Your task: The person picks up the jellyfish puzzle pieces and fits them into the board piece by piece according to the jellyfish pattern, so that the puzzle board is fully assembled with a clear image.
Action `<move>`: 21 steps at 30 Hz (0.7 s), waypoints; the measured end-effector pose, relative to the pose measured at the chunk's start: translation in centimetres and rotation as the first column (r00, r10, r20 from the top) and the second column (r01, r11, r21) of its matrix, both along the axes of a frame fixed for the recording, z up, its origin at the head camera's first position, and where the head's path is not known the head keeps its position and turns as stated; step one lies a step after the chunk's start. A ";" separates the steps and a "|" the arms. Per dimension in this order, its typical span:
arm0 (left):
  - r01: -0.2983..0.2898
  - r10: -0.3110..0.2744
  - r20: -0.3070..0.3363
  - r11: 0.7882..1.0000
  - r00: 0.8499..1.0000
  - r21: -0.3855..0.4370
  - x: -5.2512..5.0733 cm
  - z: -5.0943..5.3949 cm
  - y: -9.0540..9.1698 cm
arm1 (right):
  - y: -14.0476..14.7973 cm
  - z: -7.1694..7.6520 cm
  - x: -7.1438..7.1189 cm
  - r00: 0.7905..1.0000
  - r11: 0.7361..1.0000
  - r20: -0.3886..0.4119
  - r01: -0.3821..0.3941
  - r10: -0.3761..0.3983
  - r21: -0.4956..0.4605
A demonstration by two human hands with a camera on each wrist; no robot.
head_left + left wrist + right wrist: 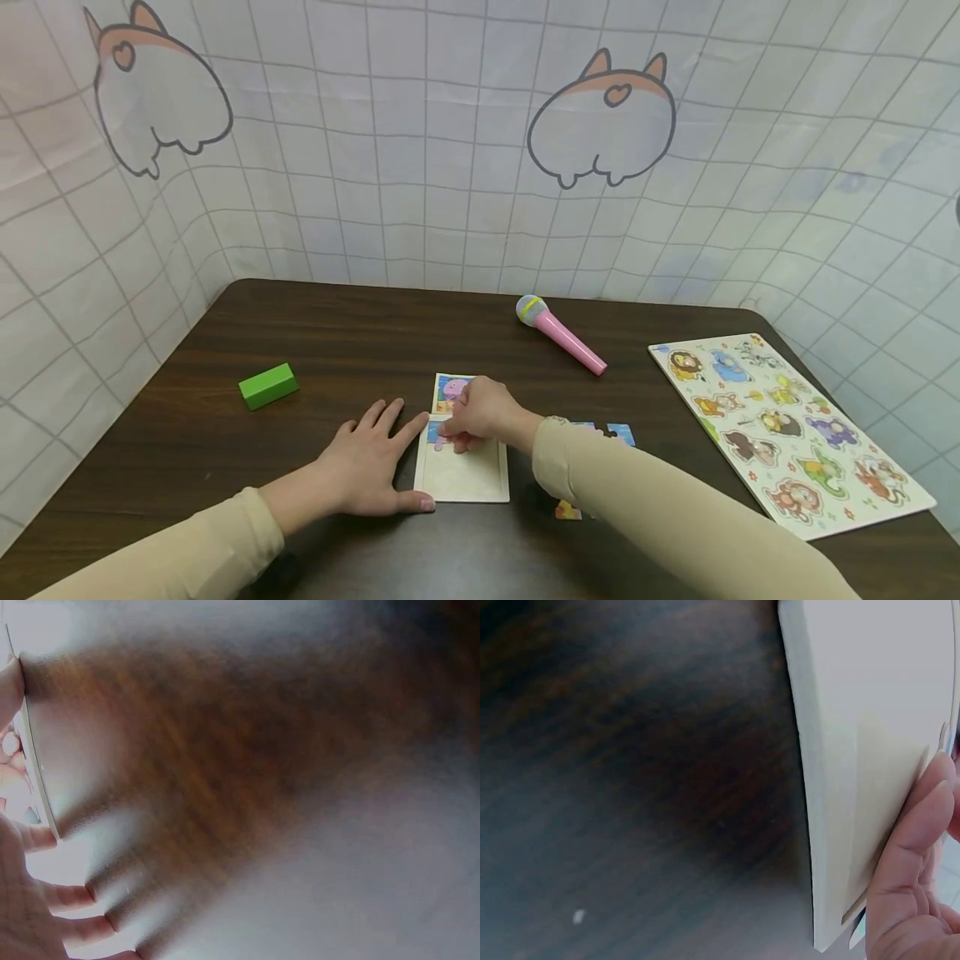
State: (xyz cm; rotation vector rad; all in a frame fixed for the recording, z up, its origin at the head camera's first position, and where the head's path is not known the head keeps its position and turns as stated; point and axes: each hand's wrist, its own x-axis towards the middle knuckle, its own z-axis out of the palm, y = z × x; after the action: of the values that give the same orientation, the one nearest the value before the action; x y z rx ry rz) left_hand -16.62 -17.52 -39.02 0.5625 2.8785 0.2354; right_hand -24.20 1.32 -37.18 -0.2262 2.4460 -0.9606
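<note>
A pale puzzle tray with a raised rim lies on the dark table, also seen in the right wrist view. My right hand is over its upper part, fingers curled round a small puzzle piece with blue and pink on it; the fingertips partly hide it. Flat on the table, my left hand has its fingers spread, thumb and index finger at the tray's left edge. A picture card with a pink figure sits directly above the tray, partly behind the right hand.
Loose puzzle pieces lie right of the tray, partly under the right sleeve. A green block is at the left, a pink toy microphone behind, and a large animal puzzle board at the right.
</note>
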 end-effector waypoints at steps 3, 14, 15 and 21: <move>-0.001 0.001 0.010 1.000 1.000 0.002 0.0 0.1 0.1 | 0.3 0.1 0.1 1.000 1.000 -0.006 -0.012 0.012 0.006; 0.009 -0.009 -0.004 1.000 1.000 0.020 -0.2 0.3 0.0 | 0.4 -0.1 0.3 0.999 1.000 -0.043 -0.017 0.017 0.004; 0.011 -0.011 -0.003 1.000 1.000 0.019 -0.2 0.3 -0.1 | 0.4 -0.2 0.3 0.999 1.000 -0.040 -0.014 0.013 -0.006; 0.024 -0.024 0.024 1.000 0.999 0.018 -0.2 0.4 -0.2 | 0.6 -0.3 0.3 1.000 0.999 -0.025 -0.014 0.013 -0.032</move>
State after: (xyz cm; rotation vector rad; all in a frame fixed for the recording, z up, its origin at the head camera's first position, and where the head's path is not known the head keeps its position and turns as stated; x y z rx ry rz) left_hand -16.80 -17.76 -38.62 0.5930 2.8470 0.2630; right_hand -23.86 1.87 -37.49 -0.2665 2.4495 -0.9981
